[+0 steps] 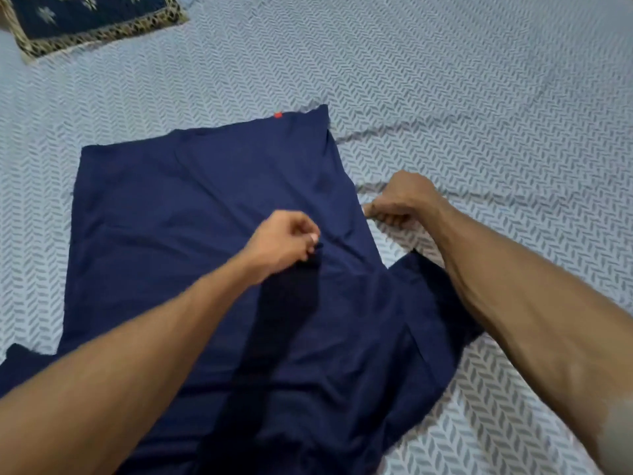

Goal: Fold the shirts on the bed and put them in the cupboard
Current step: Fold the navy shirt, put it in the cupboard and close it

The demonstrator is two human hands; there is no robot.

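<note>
Navy shirt [191, 207] lies spread flat on the bed [479, 80], mid-frame, ready for its side fold.
Left hand [284, 240] pinches the cloth near the shirt's centre, seemingly to anchor a crease line; right hand [400, 200], fingers curled, grips the right edge, likely to carry it over. A patterned dark cloth [89, 18] sits upper left.

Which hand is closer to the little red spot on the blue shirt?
The left hand, just barely. It pinches the blue shirt almost straight below the little red spot. The right hand sits beyond the shirt's right edge on the bedsheet.
</note>
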